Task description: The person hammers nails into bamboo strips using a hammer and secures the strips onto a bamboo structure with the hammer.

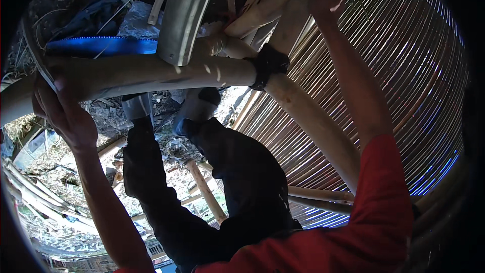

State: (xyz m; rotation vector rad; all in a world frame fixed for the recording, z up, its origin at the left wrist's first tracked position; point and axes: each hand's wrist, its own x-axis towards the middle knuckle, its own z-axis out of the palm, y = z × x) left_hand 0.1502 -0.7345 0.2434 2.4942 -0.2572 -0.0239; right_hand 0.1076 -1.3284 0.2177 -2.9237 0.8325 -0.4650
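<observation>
A thick pale wooden pole (166, 73) runs across in front of me from the left. At its left part my left hand (68, 114) is closed against the front of the pole, its fingers curled round a thin pale strip (38, 58) that crosses the wood there. My right hand (328, 2) reaches up at the far right, closed beside the top of an upright pole (294, 23); what it grips is hidden. Black wrapping (271, 65) binds the joint where several poles meet. Behind the pole, near my left hand, lies a blue toothed blade (103, 45).
A smooth curved piece (184, 17) comes down onto the pole from above. Slatted canes (404, 81) form a wall on the right, with a slanting pole (316, 126) before it. Below, my shoes (194, 108) stand among litter and wood pieces (206, 192).
</observation>
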